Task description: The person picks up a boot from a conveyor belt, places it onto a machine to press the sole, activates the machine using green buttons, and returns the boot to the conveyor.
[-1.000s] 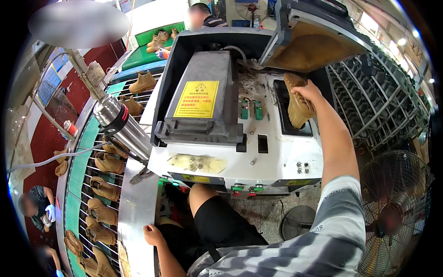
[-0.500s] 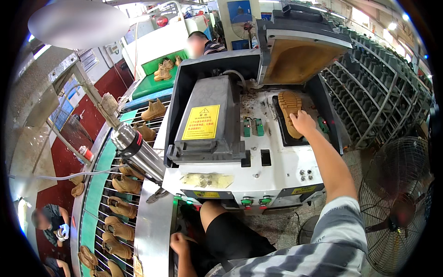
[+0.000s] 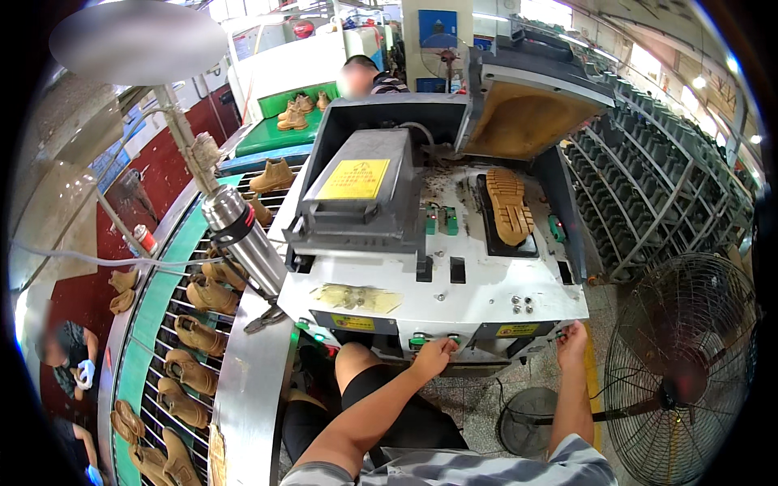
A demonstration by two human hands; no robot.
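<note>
A tan boot sole, tread up, lies on the black pad in the right-hand bay of a white-topped press. Neither hand touches it. The bay's hinged lid is raised, showing its brown inner face. My left hand is closed, fingers curled, against the green buttons on the front panel. At the press's right front corner, my right hand has its fingers bent in by a small green button. Whether either button is pushed in cannot be seen.
Left of me, a roller conveyor carries several tan boots. A steel flask stands by the press. A caged floor fan is close on the right. Racks of dark shoe lasts stand behind it. Co-workers are at the far left.
My right hand has let go of the sole and moved down to the press's front right corner. My left hand has come up from beside my leg to the front buttons.
</note>
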